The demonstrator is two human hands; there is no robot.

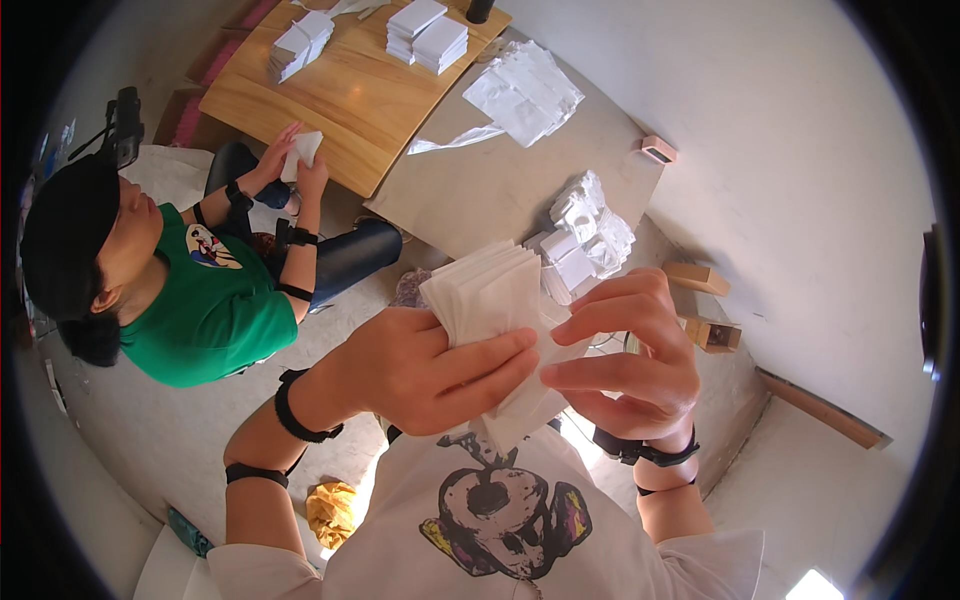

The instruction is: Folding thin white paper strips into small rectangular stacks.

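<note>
My left hand (420, 372) is closed round a thick stack of flat white pieces that look like paper bags (485, 290). Their upper ends fan out slightly, and the lower end hangs down in front of my shirt. At the stack's right edge is my right hand (635, 360). Its fingers are bent and spaced apart, with the tips close to or touching the paper. Part of its thumb side is hard to make out. Just beyond the stack lie more bundled white bags (567, 262) and crumpled white wrapping (597, 225).
At left sits a person in a green shirt (215, 320), holding a white piece (302, 150). A wooden table (330, 110) carries white stacks (428, 38). Beside it, a grey surface (450, 190) bears white plastic sheeting (528, 92) and a pinkish block (658, 150). Cardboard boxes (710, 335) stand by the wall.
</note>
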